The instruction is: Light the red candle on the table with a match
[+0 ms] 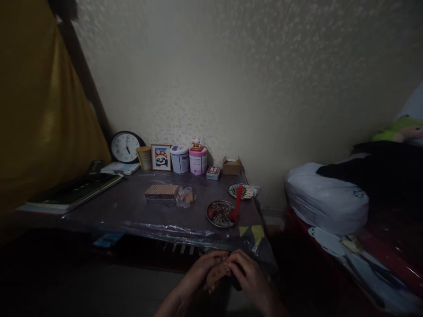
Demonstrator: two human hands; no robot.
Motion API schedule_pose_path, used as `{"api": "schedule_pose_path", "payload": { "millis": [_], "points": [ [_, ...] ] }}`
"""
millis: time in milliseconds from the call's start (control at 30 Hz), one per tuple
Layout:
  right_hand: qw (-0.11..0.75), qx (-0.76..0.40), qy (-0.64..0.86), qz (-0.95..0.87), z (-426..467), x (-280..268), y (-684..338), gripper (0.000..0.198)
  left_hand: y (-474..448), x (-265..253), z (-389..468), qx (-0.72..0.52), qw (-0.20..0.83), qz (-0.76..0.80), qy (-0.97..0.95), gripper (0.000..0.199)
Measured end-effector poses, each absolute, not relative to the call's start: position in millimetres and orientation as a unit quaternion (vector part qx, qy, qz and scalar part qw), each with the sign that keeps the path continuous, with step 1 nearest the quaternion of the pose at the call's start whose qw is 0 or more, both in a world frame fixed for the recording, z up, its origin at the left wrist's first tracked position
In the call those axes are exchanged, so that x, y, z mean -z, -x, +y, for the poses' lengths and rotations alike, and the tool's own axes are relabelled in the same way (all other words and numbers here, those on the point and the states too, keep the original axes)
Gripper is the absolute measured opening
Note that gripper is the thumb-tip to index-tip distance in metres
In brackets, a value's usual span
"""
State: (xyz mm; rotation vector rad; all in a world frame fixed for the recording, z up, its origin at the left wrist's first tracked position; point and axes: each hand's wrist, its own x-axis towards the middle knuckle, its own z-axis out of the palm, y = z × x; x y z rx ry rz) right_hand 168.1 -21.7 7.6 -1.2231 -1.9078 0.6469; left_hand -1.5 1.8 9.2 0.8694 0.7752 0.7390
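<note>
A: Table (132, 211) sits ahead; both yr hands meet below its front edge?

B: Yes. Left hand (201, 273) & right hand (247, 275) pinch a small tan piece (216, 275), maybe wood. Looks light, stiff; grip its edges.

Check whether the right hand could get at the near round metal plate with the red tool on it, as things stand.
Probably not at once: the right hand and the left hand are both closed on a small tan dotted piece below the table edge. Otherwise the way to the near round metal plate looks free.
</note>
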Motion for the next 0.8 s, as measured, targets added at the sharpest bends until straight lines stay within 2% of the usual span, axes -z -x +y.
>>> {"api": "schedule_pose_path", "payload": {
  "millis": [433, 800],
  "points": [
    [0.350, -0.245, 0.494, -0.757, -20, 1, -171, 0.018, 2, -6, 3, -0.329, 0.757, 0.382, -0.417, 0.039],
    [0.373, -0.245, 0.494, -0.746, -20, -2, -180, 0.018, 6, -8, 4, -0.362, 0.749, 0.379, -0.406, 0.042]
  ]
}}
